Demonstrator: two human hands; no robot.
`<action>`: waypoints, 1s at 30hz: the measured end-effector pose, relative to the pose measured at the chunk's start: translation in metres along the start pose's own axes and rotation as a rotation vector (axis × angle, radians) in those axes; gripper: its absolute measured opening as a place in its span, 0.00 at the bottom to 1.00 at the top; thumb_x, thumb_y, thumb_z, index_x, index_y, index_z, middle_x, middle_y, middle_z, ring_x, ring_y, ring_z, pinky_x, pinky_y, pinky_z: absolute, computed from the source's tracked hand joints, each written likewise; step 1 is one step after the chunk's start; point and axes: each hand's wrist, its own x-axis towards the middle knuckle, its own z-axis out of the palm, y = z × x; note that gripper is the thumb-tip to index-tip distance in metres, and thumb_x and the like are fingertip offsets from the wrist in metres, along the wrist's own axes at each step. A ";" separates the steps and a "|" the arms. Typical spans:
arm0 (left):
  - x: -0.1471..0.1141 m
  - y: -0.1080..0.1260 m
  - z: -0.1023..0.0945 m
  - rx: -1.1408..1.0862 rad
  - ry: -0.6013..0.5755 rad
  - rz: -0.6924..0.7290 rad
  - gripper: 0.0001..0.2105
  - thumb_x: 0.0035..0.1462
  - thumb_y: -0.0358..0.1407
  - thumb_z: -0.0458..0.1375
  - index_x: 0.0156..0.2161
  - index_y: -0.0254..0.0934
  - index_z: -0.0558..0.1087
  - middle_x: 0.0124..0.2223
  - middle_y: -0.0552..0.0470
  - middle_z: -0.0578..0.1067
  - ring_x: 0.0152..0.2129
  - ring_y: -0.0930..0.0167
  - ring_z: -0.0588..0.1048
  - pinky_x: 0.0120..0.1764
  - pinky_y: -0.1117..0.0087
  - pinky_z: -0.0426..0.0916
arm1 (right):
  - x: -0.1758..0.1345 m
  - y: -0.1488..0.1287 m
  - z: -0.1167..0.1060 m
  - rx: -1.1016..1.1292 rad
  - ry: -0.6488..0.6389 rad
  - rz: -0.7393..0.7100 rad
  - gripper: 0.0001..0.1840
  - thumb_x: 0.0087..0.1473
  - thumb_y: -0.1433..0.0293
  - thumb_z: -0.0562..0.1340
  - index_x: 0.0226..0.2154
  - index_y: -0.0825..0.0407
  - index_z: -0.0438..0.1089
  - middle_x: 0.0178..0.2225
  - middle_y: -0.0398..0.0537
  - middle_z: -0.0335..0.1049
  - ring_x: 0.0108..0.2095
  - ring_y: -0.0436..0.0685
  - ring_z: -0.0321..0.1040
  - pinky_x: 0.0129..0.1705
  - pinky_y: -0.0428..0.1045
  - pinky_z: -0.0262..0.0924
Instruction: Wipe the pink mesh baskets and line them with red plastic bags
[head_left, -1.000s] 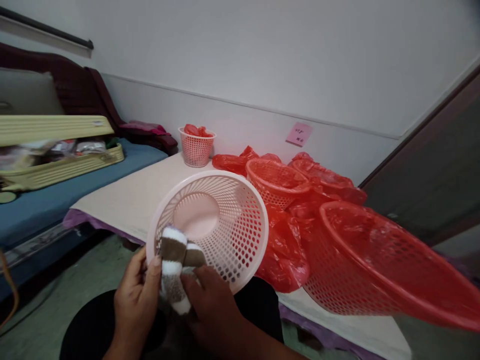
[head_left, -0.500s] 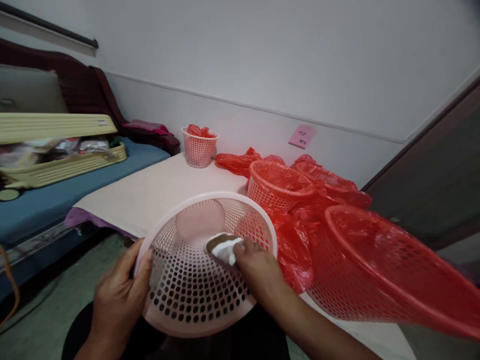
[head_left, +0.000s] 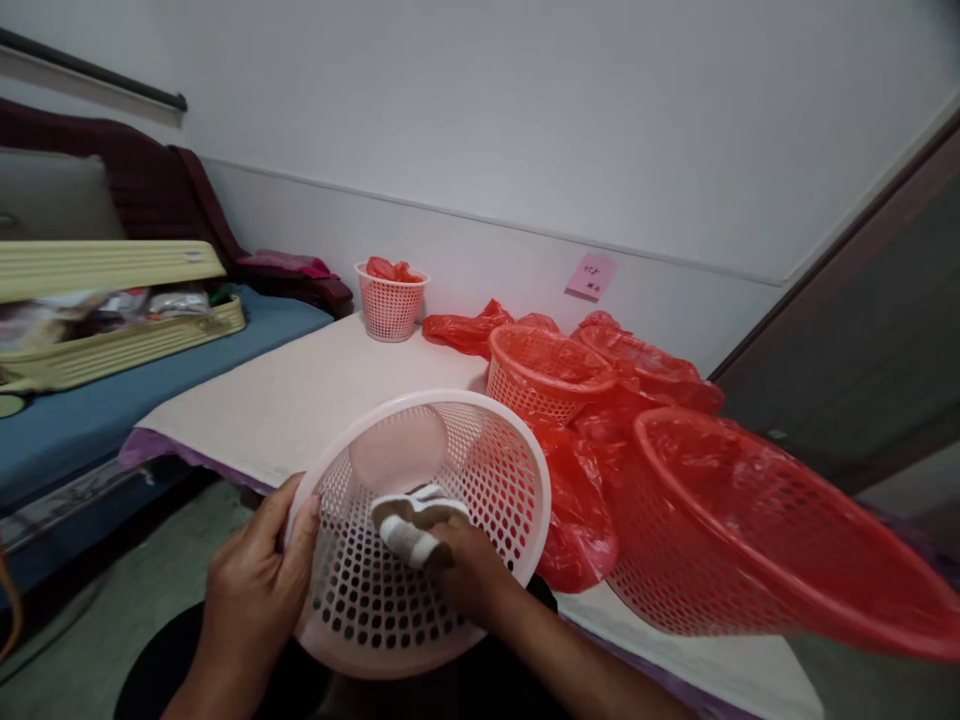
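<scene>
A pale pink perforated plastic basket [head_left: 420, 635] is tilted toward me, its round opening facing up. My left hand [head_left: 262, 580] grips its left rim, thumb inside and fingers around the outside. Inside the basket, my right hand [head_left: 469, 575] is closed on a folded brown-and-white striped cloth [head_left: 409, 535]. The cloth lies against or close over the basket's inner wall; contact is hard to make out. Part of the cloth is hidden by my fingers.
Red-lined baskets stand on the right: a large one [head_left: 675, 580] and a smaller one [head_left: 525, 390]. Red plastic bags [head_left: 570, 510] lie between them. A small pink basket [head_left: 390, 305] stands at the back of the white-covered table [head_left: 300, 400]. Left, an open yellow suitcase [head_left: 150, 335] lies on a blue bed.
My right hand has moved the striped cloth left and slightly down inside the basket, and it looks more folded. My left hand keeps its hold on the rim. The view has shifted slightly.
</scene>
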 end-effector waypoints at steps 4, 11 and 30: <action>-0.005 -0.006 -0.002 -0.033 -0.023 -0.119 0.19 0.62 0.50 0.52 0.51 0.43 0.75 0.42 0.54 0.82 0.36 0.69 0.81 0.37 0.74 0.71 | 0.006 -0.003 -0.002 1.155 0.209 0.363 0.14 0.48 0.66 0.65 0.39 0.54 0.72 0.31 0.46 0.76 0.31 0.56 0.74 0.40 0.52 0.68; -0.024 -0.007 -0.003 -0.069 -0.067 -0.200 0.19 0.62 0.50 0.53 0.53 0.46 0.73 0.43 0.57 0.83 0.36 0.69 0.82 0.37 0.75 0.73 | 0.016 -0.043 -0.055 1.709 0.451 0.386 0.21 0.46 0.67 0.68 0.44 0.55 0.70 0.33 0.49 0.78 0.30 0.58 0.76 0.34 0.52 0.71; -0.045 -0.025 -0.005 -0.174 -0.058 -0.430 0.22 0.59 0.55 0.53 0.51 0.46 0.73 0.47 0.52 0.81 0.44 0.65 0.79 0.43 0.69 0.72 | -0.037 -0.031 0.054 0.718 0.068 -0.003 0.36 0.42 0.74 0.65 0.57 0.46 0.68 0.52 0.50 0.73 0.52 0.65 0.71 0.52 0.57 0.67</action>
